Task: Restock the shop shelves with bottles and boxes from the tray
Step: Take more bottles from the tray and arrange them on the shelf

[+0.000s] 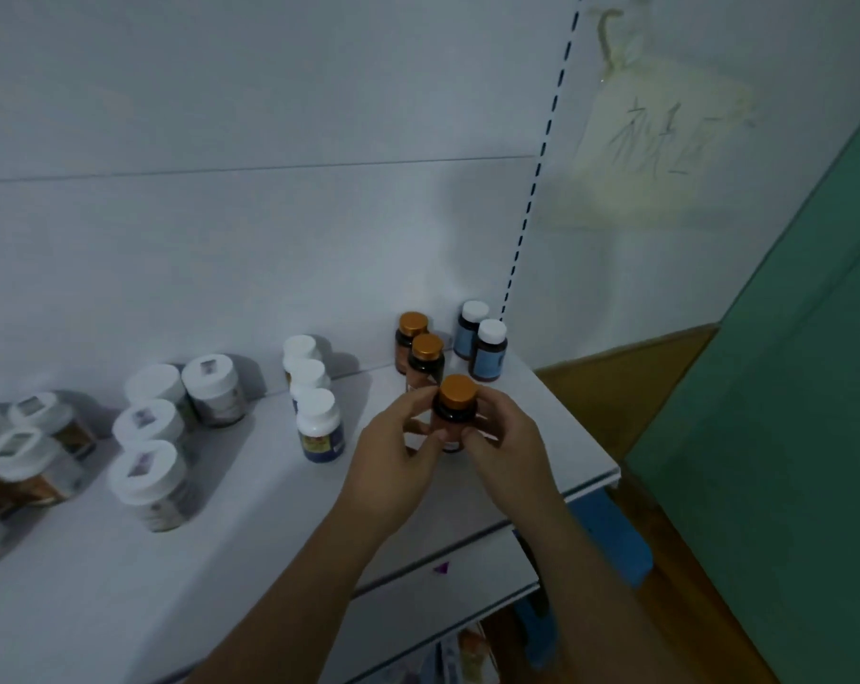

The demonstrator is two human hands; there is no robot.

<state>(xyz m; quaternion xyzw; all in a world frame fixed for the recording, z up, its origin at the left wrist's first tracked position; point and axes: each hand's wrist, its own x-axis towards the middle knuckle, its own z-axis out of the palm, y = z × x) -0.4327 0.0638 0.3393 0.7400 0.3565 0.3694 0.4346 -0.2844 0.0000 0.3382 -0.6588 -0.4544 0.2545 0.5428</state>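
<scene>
A dark bottle with an orange cap stands upright on the white shelf, held between both hands. My left hand grips its left side and my right hand grips its right side, thumbs on the front. Behind it stand two more orange-capped bottles in a row running to the back panel. The tray is not in view.
Two white-capped blue-label bottles stand at the back right. A row of three white-capped bottles is to the left, and several wide white-lidded jars lie further left. The shelf's right end is close. A lower shelf lies beneath.
</scene>
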